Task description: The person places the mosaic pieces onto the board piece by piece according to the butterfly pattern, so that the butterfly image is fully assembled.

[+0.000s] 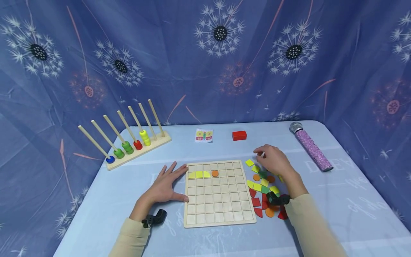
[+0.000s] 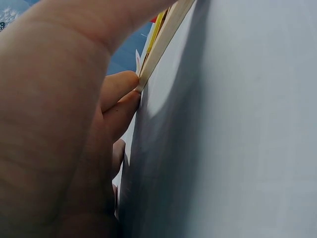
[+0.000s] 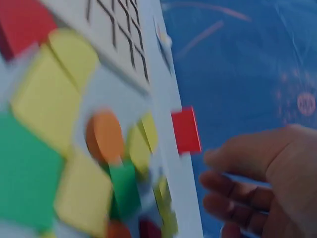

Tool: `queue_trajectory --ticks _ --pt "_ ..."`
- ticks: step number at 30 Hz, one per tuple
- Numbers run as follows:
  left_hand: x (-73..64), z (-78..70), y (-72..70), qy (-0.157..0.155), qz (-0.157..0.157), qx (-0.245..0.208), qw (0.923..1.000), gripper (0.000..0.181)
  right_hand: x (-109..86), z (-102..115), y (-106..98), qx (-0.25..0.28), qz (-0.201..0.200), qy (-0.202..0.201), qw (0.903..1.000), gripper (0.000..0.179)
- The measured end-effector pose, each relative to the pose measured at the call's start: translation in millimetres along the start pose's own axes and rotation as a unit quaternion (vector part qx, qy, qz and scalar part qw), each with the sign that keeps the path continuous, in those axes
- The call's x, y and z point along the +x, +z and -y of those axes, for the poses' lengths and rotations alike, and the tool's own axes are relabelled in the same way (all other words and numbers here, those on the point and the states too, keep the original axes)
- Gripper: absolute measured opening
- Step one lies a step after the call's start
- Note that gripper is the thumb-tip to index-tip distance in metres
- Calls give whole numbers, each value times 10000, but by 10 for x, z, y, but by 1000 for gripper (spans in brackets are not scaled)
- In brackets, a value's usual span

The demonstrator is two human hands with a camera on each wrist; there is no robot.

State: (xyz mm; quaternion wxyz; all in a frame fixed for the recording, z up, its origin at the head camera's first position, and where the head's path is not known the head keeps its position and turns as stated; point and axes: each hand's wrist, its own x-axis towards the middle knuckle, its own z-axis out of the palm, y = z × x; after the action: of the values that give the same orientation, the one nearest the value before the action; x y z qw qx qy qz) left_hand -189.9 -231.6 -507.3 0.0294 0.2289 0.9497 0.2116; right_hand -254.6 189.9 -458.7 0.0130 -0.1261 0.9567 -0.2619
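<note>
A wooden grid board (image 1: 221, 207) lies flat on the table. In its second row sit yellow pieces (image 1: 199, 174) side by side, with an orange disc (image 1: 215, 173) a little to their right. My left hand (image 1: 165, 185) rests at the board's left edge, fingers spread, the thumb and a fingertip touching the frame; in the left wrist view the fingers (image 2: 121, 91) meet the wooden edge. Over the far end of the loose pieces hovers my right hand (image 1: 273, 160), fingers loosely bent. The right wrist view shows a gap between its thumb and fingers, with nothing held.
Loose yellow, green, orange and red pieces (image 1: 257, 187) lie right of the board. Behind it are a butterfly picture card (image 1: 203, 135) and a red block (image 1: 239, 135). A peg rack (image 1: 141, 151) with coloured beads stands back left, a glittery pink microphone (image 1: 313, 148) back right.
</note>
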Motion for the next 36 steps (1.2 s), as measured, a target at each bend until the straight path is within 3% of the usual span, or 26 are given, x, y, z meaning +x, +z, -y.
queue_trajectory --ticks 5,13,28,36 --pt "-3 7 8 -25 0 18 10000 115 29 -264 -99 -283 75 542 9981 31" --pt "11 3 -17 34 -45 -31 10000 114 77 -453 -64 -269 274 512 9980 35" --pt "14 -7 -11 92 -49 4 9999 114 93 -440 2 13 302 769 9966 32" --pt "5 18 12 58 -82 -2 9999 115 83 -444 44 -29 287 720 9970 33"
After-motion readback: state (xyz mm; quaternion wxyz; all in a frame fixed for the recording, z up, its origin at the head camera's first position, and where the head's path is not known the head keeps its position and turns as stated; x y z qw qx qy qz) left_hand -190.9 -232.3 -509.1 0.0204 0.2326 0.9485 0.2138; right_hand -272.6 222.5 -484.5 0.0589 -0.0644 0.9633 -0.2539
